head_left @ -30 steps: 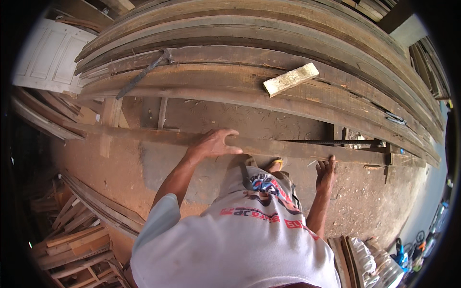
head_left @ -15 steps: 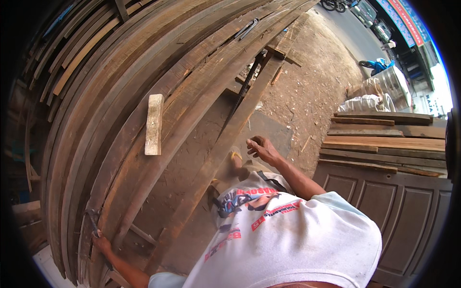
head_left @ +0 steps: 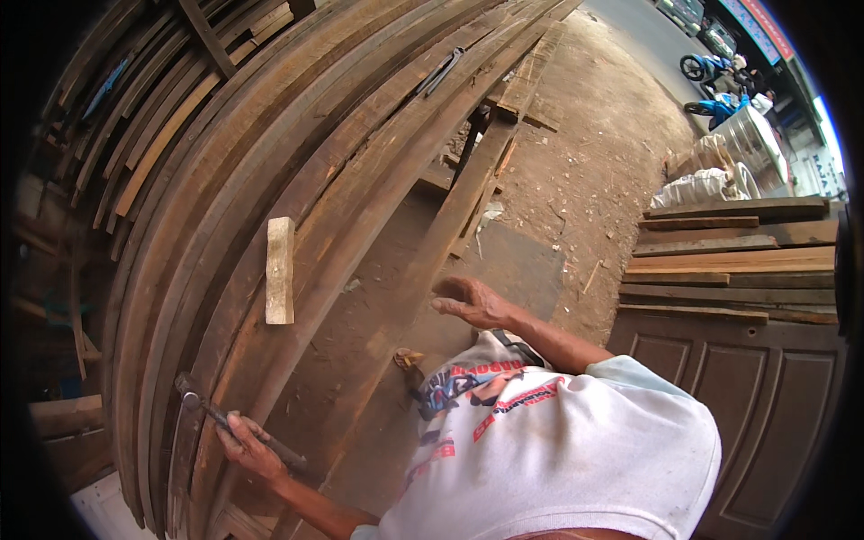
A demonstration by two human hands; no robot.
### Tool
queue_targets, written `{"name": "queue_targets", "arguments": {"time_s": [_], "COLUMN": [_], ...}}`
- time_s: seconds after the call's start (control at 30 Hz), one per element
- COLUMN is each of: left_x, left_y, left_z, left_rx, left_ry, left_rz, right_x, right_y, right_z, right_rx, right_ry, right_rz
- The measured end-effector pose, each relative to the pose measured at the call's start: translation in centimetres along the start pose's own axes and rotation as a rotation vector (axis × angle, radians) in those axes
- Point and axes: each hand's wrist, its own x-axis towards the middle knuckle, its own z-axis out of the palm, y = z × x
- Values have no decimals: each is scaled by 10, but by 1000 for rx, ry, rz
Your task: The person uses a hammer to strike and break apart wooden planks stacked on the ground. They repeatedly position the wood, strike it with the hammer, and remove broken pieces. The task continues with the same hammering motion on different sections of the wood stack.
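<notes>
My left hand (head_left: 254,450) is closed round the handle of a hammer (head_left: 216,414), whose metal head points to the far left over the long wooden planks (head_left: 297,234). My right hand (head_left: 470,303) is empty, its fingers loosely bent and the thumb apart, above a single long beam (head_left: 423,279). On the planks, ahead of the hammer, lies a short pale wooden block (head_left: 281,272). Farther along the same planks rests a pair of metal pincers (head_left: 441,72).
More timber (head_left: 153,153) is stacked at the left. At the right stand a panelled brown door (head_left: 729,378) and a pile of boards (head_left: 720,261), with white sacks (head_left: 706,186) behind. Dirt ground (head_left: 594,162) runs up to a road with motorbikes (head_left: 715,67).
My left hand has moved up and right with the hammer, which now shows more clearly. My right hand has lowered and shifted left. A motorbike has come into view on the road.
</notes>
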Motion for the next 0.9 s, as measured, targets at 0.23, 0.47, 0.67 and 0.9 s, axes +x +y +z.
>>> {"name": "queue_targets", "arguments": {"time_s": [0.23,0.47,0.67,0.9], "left_x": [-84,-105,-97,-69], "left_y": [116,200,145,102], "left_z": [240,363,434,474], "left_rx": [-926,-603,608,783], "left_ry": [-462,-916,-564,-610], "left_rz": [18,244,736,541], "right_x": [-26,-86,-112,-102], "right_y": [-55,-6,33,67], "right_z": [-59,-161,-224,-253], "right_rx": [-146,22,27,146], "right_ry": [-389,120,382,713], "right_rz": [-308,-226,-13,24]}}
